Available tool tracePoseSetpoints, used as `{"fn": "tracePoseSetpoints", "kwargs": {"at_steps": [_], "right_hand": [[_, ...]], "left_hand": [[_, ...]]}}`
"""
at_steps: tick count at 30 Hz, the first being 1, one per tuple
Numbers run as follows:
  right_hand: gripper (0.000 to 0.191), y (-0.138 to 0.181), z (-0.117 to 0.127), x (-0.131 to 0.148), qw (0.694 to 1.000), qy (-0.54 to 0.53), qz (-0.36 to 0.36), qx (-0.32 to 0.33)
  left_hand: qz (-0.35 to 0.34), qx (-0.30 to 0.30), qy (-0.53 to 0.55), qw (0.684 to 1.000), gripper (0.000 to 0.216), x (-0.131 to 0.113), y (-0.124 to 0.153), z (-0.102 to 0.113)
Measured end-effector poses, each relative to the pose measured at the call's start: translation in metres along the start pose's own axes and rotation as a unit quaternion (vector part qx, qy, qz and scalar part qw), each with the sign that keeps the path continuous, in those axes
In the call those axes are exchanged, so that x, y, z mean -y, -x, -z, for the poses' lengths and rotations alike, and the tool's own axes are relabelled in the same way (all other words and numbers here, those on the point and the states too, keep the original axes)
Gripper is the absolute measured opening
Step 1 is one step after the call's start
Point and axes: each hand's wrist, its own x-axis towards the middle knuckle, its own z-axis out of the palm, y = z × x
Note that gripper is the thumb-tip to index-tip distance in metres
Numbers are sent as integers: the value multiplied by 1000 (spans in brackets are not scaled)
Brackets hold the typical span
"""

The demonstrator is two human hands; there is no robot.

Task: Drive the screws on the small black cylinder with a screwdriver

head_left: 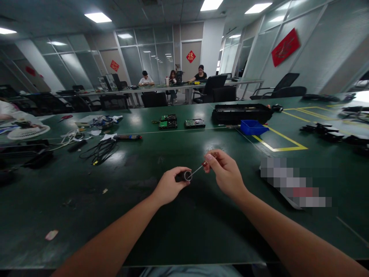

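Observation:
My left hand (171, 184) is closed around a small dark cylindrical part (188, 176) with a light ring at its end. That end faces up toward me. From the right, my right hand (226, 169) grips the reddish handle of a screwdriver (197, 169). Its thin metal shaft slants down to the left, and the tip reaches the ringed end of the cylindrical part. Both hands are above the middle of the green table (161, 234). My fingers hide most of the cylinder and much of the handle.
Ahead lie green circuit boards (168, 122), a hard drive (195, 123), a long black housing (242, 113) and a blue tray (253, 127). Cables (100, 152) and a pen-like tool (128, 137) lie left. A pixelated object (291, 184) is on the right. Several people sit beyond.

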Motion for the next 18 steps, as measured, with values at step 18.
{"fn": "tracePoseSetpoints", "kwargs": {"at_steps": [18], "right_hand": [[19,4,-4,2,994,103,27,-9]], "left_hand": [[1,-33,9,999,40,-2,1,2]]}}
